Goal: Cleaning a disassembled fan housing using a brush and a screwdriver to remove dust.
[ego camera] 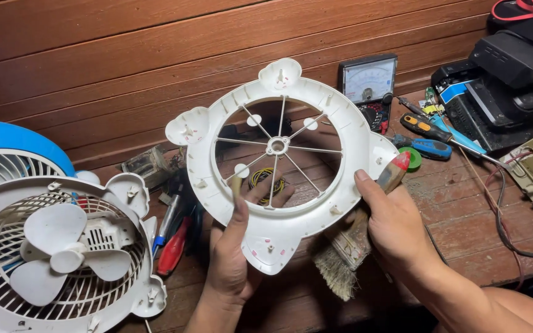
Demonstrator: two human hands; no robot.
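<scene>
My left hand (232,253) grips the lower rim of a round white plastic fan grille (353,132) with thin spokes and a small hub, held upright over the wooden bench. My right hand (393,225) steadies the grille's right rim with the thumb. That same hand holds a worn paintbrush (342,256) with a wooden, red-tipped handle, its bristles pointing down and to the left.
A white fan body (57,246) with blades and a blue part lies at the left. Screwdrivers (427,129), a red-handled tool (174,246), an analog multimeter (368,80), black devices (513,68) and wires (507,216) crowd the wooden bench (464,216) by the plank wall.
</scene>
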